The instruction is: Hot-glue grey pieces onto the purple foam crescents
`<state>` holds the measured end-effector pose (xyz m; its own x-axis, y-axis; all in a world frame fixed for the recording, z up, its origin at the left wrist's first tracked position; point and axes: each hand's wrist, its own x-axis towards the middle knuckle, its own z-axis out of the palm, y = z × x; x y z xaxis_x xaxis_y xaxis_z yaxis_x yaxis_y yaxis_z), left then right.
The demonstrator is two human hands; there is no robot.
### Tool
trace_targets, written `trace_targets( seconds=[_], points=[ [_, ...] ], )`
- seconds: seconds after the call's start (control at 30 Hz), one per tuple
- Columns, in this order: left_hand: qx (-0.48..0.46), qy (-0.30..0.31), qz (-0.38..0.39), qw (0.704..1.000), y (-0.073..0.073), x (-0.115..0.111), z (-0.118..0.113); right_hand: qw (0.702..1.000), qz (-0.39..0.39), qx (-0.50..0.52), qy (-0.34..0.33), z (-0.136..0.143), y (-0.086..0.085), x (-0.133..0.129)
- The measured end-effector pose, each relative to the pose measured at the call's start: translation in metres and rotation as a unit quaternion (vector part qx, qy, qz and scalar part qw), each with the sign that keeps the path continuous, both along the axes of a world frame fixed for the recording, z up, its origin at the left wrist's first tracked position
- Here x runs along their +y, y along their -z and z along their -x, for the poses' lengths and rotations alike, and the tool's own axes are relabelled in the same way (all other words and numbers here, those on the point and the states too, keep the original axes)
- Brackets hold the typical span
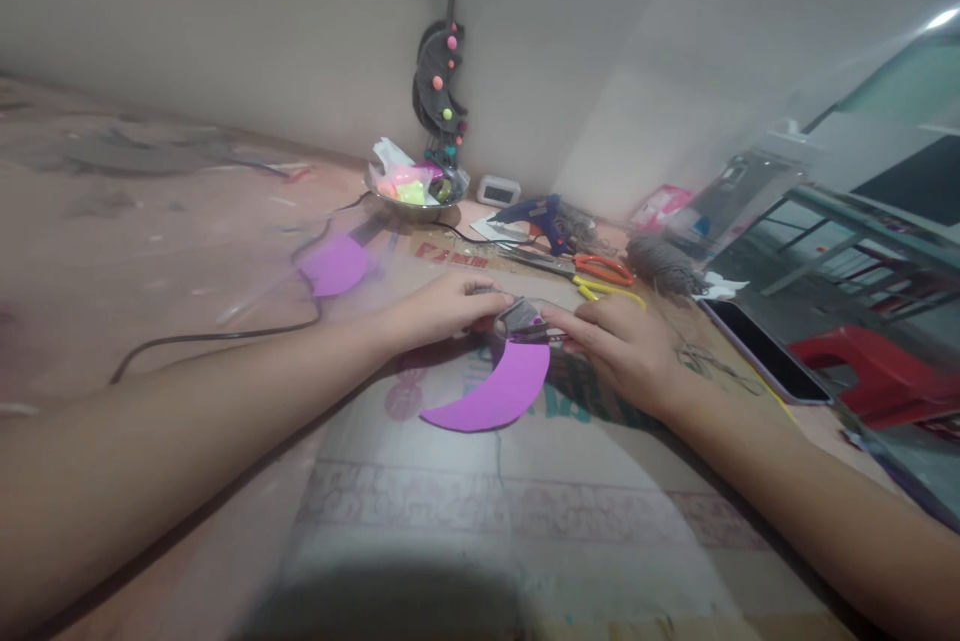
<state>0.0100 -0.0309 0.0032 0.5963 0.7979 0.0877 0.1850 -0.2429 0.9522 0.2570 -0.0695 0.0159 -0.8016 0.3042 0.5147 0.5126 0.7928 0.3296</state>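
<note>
A flat purple crescent (499, 391), probably foam or card, lies between my hands over the cardboard, its pointed tip toward the lower left. Grey yarn (519, 315) covers its upper end. My left hand (469, 306) pinches that wrapped end from the left, thumb on top. From the other side my right hand (619, 341) has its fingers closed at the yarn, index finger extended along it. A thin dark shape under the right fingertips is too blurred to name. The lower part of the crescent is bare.
Cardboard (420, 521) covers the table. Behind are a metal bowl (420, 211), a decorated grey crescent (435, 81), a small clock (499, 191), a glue gun (544, 216), orange-handled scissors (600, 269) and a yarn ball (664, 264). A phone (765, 351) lies right; a purple piece (335, 266) and black cable (217, 339) left.
</note>
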Motion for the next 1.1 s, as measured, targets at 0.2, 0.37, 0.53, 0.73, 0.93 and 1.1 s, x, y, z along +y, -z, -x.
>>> trace_targets(
  seconds=[0.2,0.37,0.53,0.73,0.93,1.1],
  points=[
    [-0.003,0.006,-0.001,1.0,0.0005,0.0005,-0.0001,1.0,0.007,-0.001,-0.001,0.0021,0.0014,-0.0003],
    [-0.005,0.004,0.003,1.0,0.0015,0.0008,-0.0003,1.0,0.002,-0.001,0.0,0.0031,0.0008,-0.0013],
    [0.007,0.003,-0.003,1.0,0.0016,0.001,0.0001,1.0,-0.003,-0.003,0.001,0.003,0.0018,-0.0016],
    [0.0,0.003,0.004,1.0,0.0011,0.0012,-0.0006,1.0,-0.002,-0.005,0.001,0.0008,0.0036,-0.0008],
    [-0.001,0.005,0.001,1.0,0.0022,0.0019,-0.0006,1.0,0.006,0.003,-0.003,0.0023,0.0011,-0.0028],
    [0.002,0.009,-0.012,1.0,0.0015,0.0016,0.0003,0.998,0.025,0.065,-0.003,0.0038,-0.0009,-0.0036]
  ],
)
